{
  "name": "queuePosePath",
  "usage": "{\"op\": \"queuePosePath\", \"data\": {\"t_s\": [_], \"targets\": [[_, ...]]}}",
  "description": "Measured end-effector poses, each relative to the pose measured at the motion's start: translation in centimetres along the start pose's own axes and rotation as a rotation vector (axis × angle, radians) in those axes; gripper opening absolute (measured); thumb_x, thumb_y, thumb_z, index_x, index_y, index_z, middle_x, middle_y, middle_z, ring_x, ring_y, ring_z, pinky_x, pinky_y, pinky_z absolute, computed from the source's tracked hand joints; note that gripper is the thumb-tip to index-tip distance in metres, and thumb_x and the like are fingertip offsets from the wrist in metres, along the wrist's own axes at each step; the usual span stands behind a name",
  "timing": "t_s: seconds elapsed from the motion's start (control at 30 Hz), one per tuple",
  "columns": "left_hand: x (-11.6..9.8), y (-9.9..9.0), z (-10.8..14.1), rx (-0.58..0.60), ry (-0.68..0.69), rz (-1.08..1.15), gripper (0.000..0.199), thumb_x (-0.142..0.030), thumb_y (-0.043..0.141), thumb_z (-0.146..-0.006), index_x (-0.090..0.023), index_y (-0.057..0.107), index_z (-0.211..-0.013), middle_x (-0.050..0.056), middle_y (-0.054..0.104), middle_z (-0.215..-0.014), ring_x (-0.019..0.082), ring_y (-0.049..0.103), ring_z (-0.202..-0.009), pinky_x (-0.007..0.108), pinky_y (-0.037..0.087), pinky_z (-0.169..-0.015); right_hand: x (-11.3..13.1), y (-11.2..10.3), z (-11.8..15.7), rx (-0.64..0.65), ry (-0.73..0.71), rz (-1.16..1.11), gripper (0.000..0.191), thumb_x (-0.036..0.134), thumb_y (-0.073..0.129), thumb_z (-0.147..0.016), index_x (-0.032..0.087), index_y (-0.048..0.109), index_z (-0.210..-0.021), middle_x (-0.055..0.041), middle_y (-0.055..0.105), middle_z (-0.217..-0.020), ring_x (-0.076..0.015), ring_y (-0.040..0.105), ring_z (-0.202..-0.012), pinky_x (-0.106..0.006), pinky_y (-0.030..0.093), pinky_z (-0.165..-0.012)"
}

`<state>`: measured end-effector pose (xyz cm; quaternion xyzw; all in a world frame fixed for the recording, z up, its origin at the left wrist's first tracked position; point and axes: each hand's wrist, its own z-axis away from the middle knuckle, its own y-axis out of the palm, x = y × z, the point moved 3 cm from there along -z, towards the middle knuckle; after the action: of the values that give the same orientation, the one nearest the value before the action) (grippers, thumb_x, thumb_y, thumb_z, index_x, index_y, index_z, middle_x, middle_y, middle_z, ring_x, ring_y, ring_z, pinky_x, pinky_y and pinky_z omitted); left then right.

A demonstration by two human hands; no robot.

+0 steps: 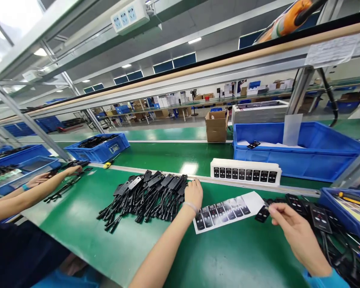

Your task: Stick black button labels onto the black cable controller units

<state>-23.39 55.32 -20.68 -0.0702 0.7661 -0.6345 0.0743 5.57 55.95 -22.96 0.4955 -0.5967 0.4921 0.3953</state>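
My left hand (194, 195) is closed at the right end of a pile of black cabled control boxes (156, 188). Its curled fingers hide what they hold, if anything. My right hand (292, 228) pinches a small black label (262, 214) between thumb and forefinger, just off the right end of a white label sheet (228, 212). A row of printed black labels runs along that sheet, which lies at a slant between my hands. Beside my right hand, more black cabled control boxes (321, 219) lie heaped at the table's right side.
A white holder (246, 172) with a row of black labels stands behind the sheet. Blue bins (318, 160), (108, 149) and a carton (216, 127) stand farther back. At right, a blue tray (327, 196) holds a yellow-handled tool (352, 198). A co-worker's arms (33, 194) reach in at left.
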Motion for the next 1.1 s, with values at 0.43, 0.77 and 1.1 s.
{"op": "queuePosePath", "data": {"t_s": [0.43,0.77,1.1], "targets": [[1.2,-3.7,1.9,-0.174,0.018,0.269,0.035,-0.034,0.047,-0.091,-0.012,0.047,-0.118,0.013,0.060,-0.109,0.023,0.060,-0.092,0.032,0.047,-0.077,1.3,2.1,2.8,0.095,-0.025,-0.163,0.025,0.047,0.059,-0.082,0.022,0.057,-0.085,0.0018,0.053,-0.069,-0.0135,0.050,-0.056,-0.026,0.045,-0.055],[-7.8,2.5,10.8,0.586,-0.229,1.829,0.053,-0.047,0.075,-0.067,-0.017,0.046,-0.100,0.001,0.062,-0.078,0.007,0.054,-0.054,0.020,0.046,-0.052,1.4,2.8,3.9,0.150,0.038,-0.239,0.026,0.046,0.061,-0.081,0.021,0.057,-0.084,0.0018,0.051,-0.072,-0.0101,0.045,-0.051,-0.023,0.040,-0.046],[-9.0,2.3,12.5,0.749,-0.171,1.999,0.061,-0.031,0.081,-0.063,-0.017,0.045,-0.111,0.008,0.069,-0.091,0.021,0.070,-0.079,0.031,0.053,-0.073,2.2,4.1,4.9,0.169,0.113,-0.141,0.032,0.050,0.067,-0.074,0.018,0.061,-0.077,0.0000,0.058,-0.062,-0.0130,0.053,-0.053,-0.022,0.046,-0.044]]}}
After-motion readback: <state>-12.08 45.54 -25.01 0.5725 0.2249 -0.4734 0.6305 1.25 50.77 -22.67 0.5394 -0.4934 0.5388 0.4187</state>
